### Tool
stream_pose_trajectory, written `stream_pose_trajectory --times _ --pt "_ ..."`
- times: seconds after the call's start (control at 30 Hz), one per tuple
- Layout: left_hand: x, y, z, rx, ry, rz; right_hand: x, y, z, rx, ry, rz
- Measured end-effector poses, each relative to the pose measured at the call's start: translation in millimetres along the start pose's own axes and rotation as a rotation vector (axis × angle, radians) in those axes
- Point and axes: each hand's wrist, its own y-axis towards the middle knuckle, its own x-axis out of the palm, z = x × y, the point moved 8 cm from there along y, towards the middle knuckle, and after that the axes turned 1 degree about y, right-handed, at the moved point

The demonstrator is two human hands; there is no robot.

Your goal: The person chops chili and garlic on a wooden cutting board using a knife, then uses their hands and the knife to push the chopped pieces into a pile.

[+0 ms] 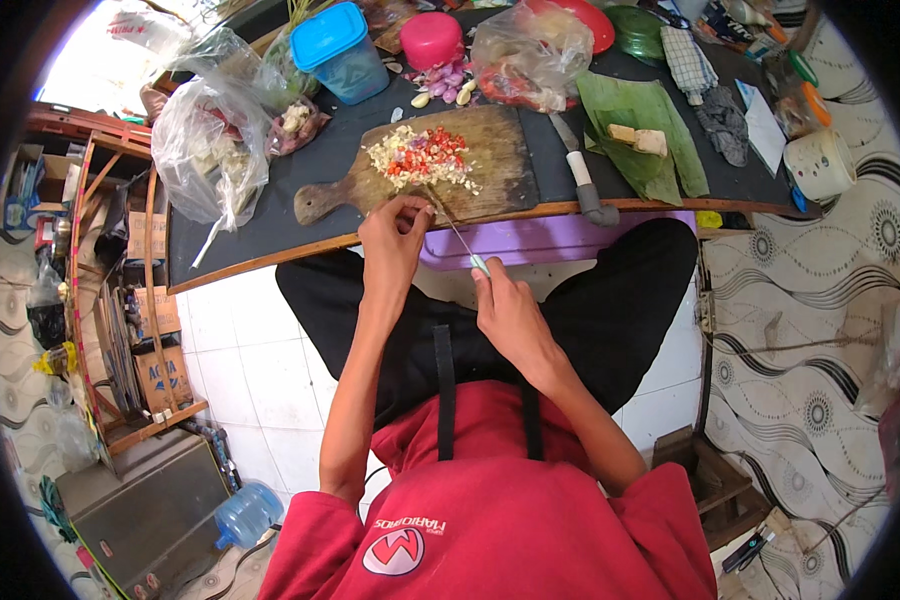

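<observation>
My right hand (514,319) is closed around the pale green handle of a kitchen knife (456,231). The thin blade slants up and left over the front edge of a worn wooden cutting board (506,146). Close to the blade, my left hand (394,232) has its thumb and fingertips drawn together; whether anything is pinched there cannot be made out. Chopped red chili (436,150) and chopped pale garlic (390,154) lie in a loose heap on the board, just beyond the blade's tip.
Right of the board lies a second knife (577,165), then a banana leaf (675,169) bearing two pale blocks (649,141). Shallots (446,79), a blue-lidded container (341,56) and a pink container (431,41) stand behind. A plastic bag (210,150) occupies the table's left.
</observation>
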Motion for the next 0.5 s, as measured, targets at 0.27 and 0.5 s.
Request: stream_pose_trajectory --times 0.27,0.5 --pt "-1.6 -0.5 -0.3 0.014 0.009 0.004 2.7 -8.2 1.0 -0.018 -0.03 -0.008" --pt "-3.8 -9.8 9.1 0.096 0.074 0.054 1.8 -7.9 4.6 -0.018 -0.056 -0.003"
